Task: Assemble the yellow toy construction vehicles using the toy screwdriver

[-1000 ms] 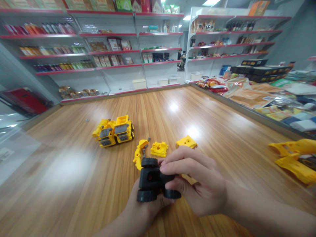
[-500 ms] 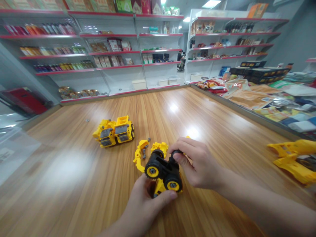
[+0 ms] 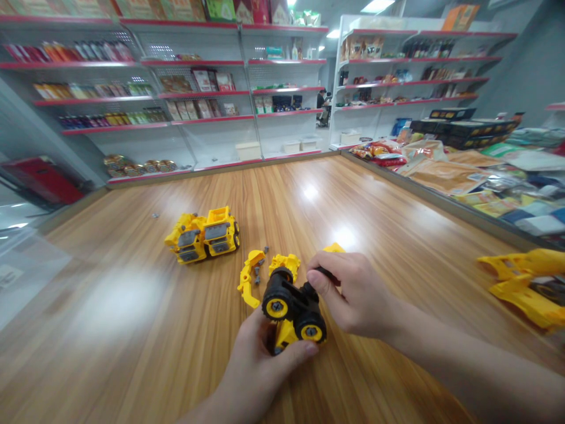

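The left hand (image 3: 260, 362), low in the centre, comes up from the bottom edge, palm inward, grasping a small toy vehicle with a black plastic chassis and yellow body (image 3: 295, 307). Its thumb lies straight along the lower side, pointing right beneath a wheel; its other fingers are mostly hidden behind the toy. The right hand (image 3: 351, 288), just to the right, curls with thumb and forefinger pinching a dark, rounded piece (image 3: 327, 275) at the chassis; the fist covers most of it, so its full shape cannot be told.

The vehicle is tipped over, black underside up, two yellow-hubbed wheels facing the viewer. Its long axis slopes down from left to right. Which end is the front is unclear.

Just beyond lie a curved yellow plastic arm (image 3: 246, 281), small grey pieces (image 3: 257, 274) too tiny to identify, and a notched yellow block (image 3: 279, 261) partly covered by a wheel. A flat yellow plate (image 3: 334, 248) is mostly hidden behind the right hand. Left of centre stand two yellow toy trucks (image 3: 222, 231) side by side. A larger yellow toy (image 3: 525, 288) is cut off at the right edge.
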Available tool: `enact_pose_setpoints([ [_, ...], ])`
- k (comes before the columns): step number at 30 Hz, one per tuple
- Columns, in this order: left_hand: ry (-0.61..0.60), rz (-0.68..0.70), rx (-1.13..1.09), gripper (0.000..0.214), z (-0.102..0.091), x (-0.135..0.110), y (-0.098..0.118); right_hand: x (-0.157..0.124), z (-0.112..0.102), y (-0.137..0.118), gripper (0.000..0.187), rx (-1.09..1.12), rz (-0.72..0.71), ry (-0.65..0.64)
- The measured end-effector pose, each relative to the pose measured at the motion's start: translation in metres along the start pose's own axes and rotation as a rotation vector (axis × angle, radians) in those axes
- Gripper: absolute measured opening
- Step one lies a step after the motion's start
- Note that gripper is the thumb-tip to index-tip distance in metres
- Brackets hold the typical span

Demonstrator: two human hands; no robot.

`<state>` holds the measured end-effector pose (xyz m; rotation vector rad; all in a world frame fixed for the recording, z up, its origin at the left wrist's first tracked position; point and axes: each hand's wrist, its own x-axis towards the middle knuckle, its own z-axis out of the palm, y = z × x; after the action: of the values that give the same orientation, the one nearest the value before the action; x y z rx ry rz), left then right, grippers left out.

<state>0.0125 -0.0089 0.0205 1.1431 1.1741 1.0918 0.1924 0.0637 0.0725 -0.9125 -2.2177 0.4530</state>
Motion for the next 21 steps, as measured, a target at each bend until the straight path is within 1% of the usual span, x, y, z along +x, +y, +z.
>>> enact_pose_setpoints([
  [5, 0.034, -0.022, 0.064, 0.042, 0.000, -0.001, 0.008, 0.001, 0.002, 0.000, 0.027, -0.047, 0.110, -0.023],
  [10, 0.056, -0.028, 0.100, 0.045, -0.002, -0.002, 0.005, 0.003, 0.006, 0.005, 0.032, -0.113, 0.178, -0.030],
  [11, 0.084, -0.016, 0.094, 0.045, -0.001, -0.002, 0.004, 0.003, 0.007, 0.005, 0.033, -0.128, 0.187, -0.033],
  [15, 0.279, 0.064, 0.070, 0.041, 0.004, 0.000, 0.002, 0.002, 0.011, 0.007, 0.033, -0.194, 0.226, -0.055],
  [16, 0.305, 0.072, 0.071, 0.039, 0.006, 0.000, 0.002, 0.001, 0.011, 0.006, 0.033, -0.203, 0.235, -0.061],
  [21, 0.317, 0.056, 0.131, 0.039, 0.006, 0.000, -0.001, 0.002, 0.009, 0.006, 0.032, -0.227, 0.246, -0.061],
])
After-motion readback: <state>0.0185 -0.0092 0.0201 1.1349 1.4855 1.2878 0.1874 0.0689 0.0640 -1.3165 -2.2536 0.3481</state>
